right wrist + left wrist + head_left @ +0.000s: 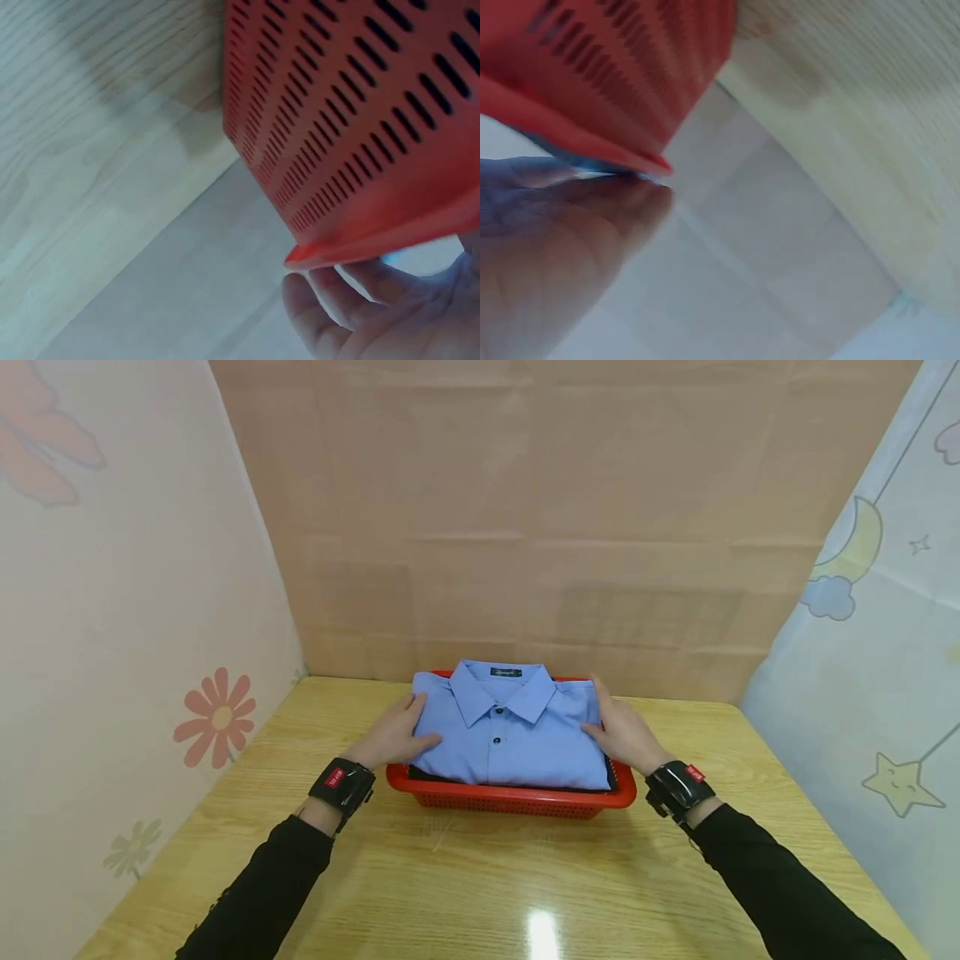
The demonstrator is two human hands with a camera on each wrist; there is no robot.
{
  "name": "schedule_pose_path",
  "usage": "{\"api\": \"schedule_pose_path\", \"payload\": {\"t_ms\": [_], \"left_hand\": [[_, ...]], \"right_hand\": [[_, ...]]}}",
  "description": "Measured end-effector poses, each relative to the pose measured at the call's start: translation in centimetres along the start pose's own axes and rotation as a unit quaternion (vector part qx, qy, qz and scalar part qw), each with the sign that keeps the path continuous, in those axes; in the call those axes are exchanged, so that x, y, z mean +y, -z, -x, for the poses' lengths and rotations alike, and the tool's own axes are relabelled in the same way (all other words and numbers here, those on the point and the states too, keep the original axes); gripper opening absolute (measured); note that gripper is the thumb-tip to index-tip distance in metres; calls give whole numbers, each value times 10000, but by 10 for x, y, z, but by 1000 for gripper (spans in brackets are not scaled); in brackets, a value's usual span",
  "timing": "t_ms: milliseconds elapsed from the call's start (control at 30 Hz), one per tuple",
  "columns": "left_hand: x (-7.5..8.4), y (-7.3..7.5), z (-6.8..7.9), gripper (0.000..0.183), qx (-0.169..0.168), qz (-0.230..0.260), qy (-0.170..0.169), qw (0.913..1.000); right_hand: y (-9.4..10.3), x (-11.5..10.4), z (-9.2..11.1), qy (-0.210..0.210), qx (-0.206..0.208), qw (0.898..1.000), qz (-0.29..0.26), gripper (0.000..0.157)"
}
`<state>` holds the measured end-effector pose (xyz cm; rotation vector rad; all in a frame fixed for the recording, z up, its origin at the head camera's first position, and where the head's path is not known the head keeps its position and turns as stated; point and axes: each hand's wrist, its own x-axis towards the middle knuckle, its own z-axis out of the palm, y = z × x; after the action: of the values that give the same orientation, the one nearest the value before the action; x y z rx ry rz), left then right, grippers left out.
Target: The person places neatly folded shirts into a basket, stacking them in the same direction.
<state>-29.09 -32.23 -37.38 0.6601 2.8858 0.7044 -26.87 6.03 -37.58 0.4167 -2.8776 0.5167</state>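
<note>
A folded light-blue button-up shirt, collar at the far side, lies over a red plastic basket. My left hand holds the shirt's left side, thumb across the top and fingers at the edge. On the opposite side my right hand holds the shirt, its thumb on the cloth and its fingers along the edge. Both wrist views show the fingers close by the basket's rim, with the left hand and right hand partly cut off. Dark cloth shows beneath the shirt.
The basket stands on a light wood-grain table, near its back edge. Brown paper sheeting hangs behind it. Patterned cloth walls close in the left side and the right side.
</note>
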Motion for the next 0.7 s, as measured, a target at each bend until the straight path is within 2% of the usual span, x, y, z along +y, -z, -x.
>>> {"api": "schedule_pose_path", "payload": {"t_ms": [67,200,367,500,700], "left_hand": [[-3,-1,-6,87,-103,97,-49,9999],[-6,-7,-15,90,-249,38,-84,9996],[-7,-16,-18,91,-405,-293,-12,9988],[-1,-16,-17,84,-506,-664,56,9965],[5,-15,-16,74,-644,-1402,177,9879]], "right_hand": [[-3,3,-1,34,-162,9997,165,76],[-8,5,-4,-86,-635,9970,440,59],[-13,7,-7,-535,-1183,9909,368,61],[-13,8,-8,-700,-1341,9882,259,64],[-12,8,-8,-735,-1375,9875,222,65]]}}
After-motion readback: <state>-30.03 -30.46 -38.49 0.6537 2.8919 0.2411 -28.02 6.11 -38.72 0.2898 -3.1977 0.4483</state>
